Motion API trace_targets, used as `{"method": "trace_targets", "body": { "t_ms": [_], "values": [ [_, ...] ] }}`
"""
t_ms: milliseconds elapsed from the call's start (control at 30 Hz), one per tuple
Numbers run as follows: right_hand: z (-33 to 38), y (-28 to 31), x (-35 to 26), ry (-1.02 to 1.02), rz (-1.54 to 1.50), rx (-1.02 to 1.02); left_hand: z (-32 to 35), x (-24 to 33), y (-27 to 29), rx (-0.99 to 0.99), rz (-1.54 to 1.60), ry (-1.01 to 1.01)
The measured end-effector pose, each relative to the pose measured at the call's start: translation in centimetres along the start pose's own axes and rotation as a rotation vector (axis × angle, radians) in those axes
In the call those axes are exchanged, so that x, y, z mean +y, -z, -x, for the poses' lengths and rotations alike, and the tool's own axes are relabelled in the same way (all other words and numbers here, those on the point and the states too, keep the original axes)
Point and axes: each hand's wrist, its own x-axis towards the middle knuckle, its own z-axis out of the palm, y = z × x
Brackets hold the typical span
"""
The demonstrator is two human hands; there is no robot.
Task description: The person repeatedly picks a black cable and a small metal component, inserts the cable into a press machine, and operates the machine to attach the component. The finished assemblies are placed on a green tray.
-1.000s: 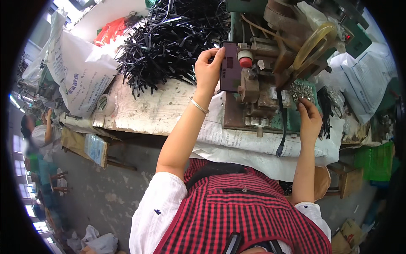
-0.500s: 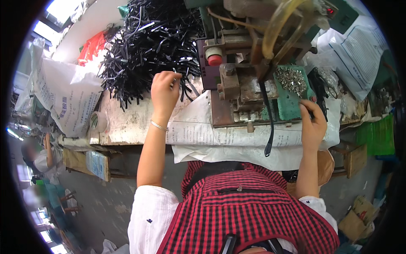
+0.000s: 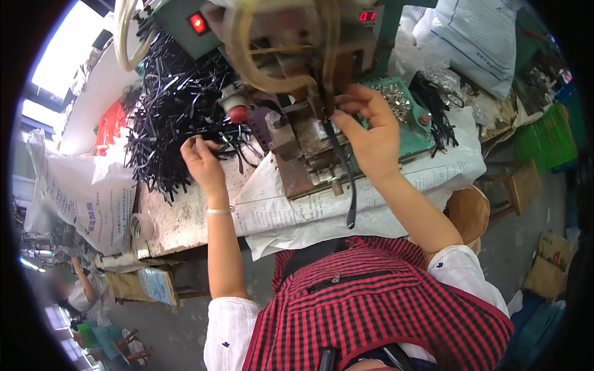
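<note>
My left hand [image 3: 203, 166] is at the near edge of a large heap of black eyeglass temples [image 3: 179, 105]. Its fingers are curled; whatever lies between them is hidden. At the bench press [image 3: 297, 139], my right hand [image 3: 374, 139] reaches in from the right, thumb and fingers bent together beside the press head. What its fingertips pinch, if anything, is too small to make out. One black eyeglass temple [image 3: 348, 185] hangs from under the press head, its rounded tip toward me. A green tray [image 3: 413, 137] holding small metal pieces [image 3: 395, 102] adjoins the press.
A red button [image 3: 238, 114] sits at the press's left. Yellowish hoses [image 3: 244, 55] loop above it. More black temples [image 3: 436, 114] lie right of the tray. White sacks [image 3: 93, 198] stand left, a tape roll [image 3: 142, 226] near the bench edge. A person [image 3: 80, 290] sits far left.
My right hand has moved from the tray's front corner to the press head. My left hand stays by the heap, its fingers now lower. The view has shifted and turned.
</note>
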Motion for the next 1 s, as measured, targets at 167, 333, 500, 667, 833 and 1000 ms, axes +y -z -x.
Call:
{"method": "trace_targets", "body": {
  "t_ms": [167, 333, 500, 667, 833, 1000],
  "values": [
    [0.3, -1.0, -2.3, -0.103, -0.142, -0.080, 3.7, 13.2, -1.5, -0.057, 0.561, 0.528],
    [1.0, 2.0, -5.4, -0.030, 0.117, -0.297, 9.2, 22.6, -6.1, -0.823, 0.644, 0.715],
    [1.0, 9.4, 4.1, -0.216, 0.766, -0.163, 8.8, 20.3, -9.8, -0.982, 0.877, 1.158],
    [0.8, 11.8, 4.4, 0.017, 0.635, -0.075, 9.8, 20.0, -11.9, -0.745, 0.749, 1.174],
    [-1.8, 13.0, 4.6, 0.053, 0.636, 0.186, 10.6, 20.0, -12.0, -0.679, 0.749, 1.117],
    [1.0, 12.8, 5.3, -0.091, 0.769, -0.045, 10.1, 19.8, -11.9, -0.685, 0.747, 1.114]
  ]
}}
